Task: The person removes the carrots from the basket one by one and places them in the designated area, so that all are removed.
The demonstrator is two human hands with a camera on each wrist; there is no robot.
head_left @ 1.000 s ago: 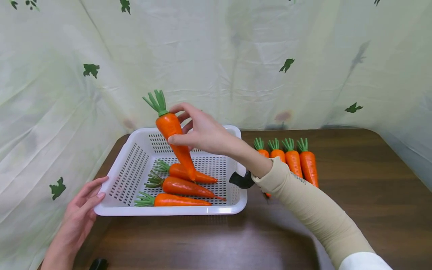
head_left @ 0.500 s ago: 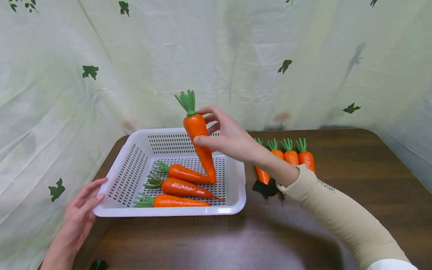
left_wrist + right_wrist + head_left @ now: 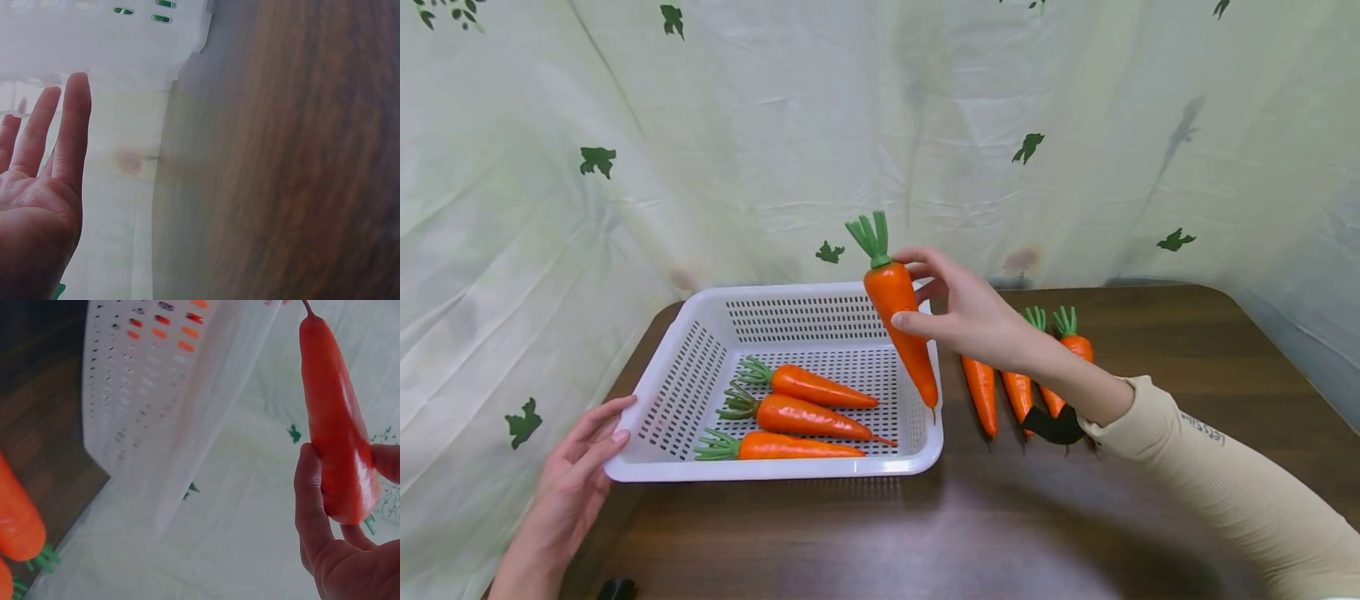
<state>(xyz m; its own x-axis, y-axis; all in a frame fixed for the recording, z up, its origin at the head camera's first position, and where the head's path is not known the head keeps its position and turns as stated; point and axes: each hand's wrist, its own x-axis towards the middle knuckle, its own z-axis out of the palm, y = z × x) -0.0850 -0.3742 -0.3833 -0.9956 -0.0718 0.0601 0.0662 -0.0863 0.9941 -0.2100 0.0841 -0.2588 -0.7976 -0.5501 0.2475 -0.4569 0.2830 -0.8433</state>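
Note:
My right hand pinches an orange carrot with a green top between thumb and fingers. It holds the carrot tilted, top up and tip down, over the right end of a white perforated basket. In the right wrist view the carrot shows close, clear of the basket wall. Three carrots lie side by side in the basket, one of them in the middle. At the basket's left rim, my left hand touches with its fingertips; in the left wrist view its fingers are straight.
Right of the basket, several carrots lie in a row on the brown wooden table, partly hidden by my right forearm. A pale curtain with green leaves hangs behind. A small black object is at the front edge.
My right hand has moved right with the carrot, from over the basket's middle to its right end. The left hand stays at the rim, and the three carrots inside lie as before.

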